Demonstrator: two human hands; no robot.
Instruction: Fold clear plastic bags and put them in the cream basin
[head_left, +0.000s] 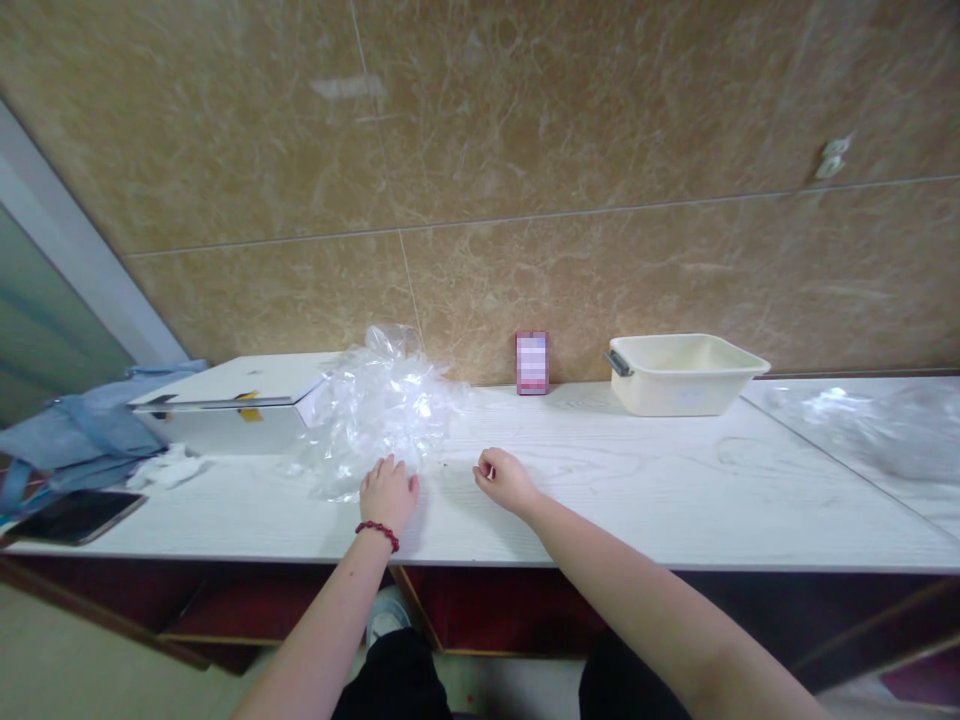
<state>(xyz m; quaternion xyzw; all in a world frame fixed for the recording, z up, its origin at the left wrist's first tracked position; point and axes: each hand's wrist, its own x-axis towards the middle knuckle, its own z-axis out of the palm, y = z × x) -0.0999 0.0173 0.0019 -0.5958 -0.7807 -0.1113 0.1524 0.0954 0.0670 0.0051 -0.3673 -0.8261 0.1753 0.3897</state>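
A loose heap of clear plastic bags (390, 395) lies crumpled on the white tabletop, left of the middle. My left hand (388, 492), with a red bead bracelet (378, 534) at the wrist, rests palm down at the heap's near edge. Its fingers are stretched out, and the fingertips meet the plastic. To the right, my right hand (507, 480) is curled, thumb and forefinger bent toward each other. Whatever it may hold is hidden or too small to make out. Between the hands, a tiny dark speck (444, 464) shows on the tabletop.
A white box (232, 425), a blue cloth bag (82, 435), a crumpled white tissue (169, 466) and a phone (79, 515) lie at left. Against the wall stand a red-framed card (532, 363) and a cream plastic basin (675, 393). More clear plastic (892, 425) lies far right.
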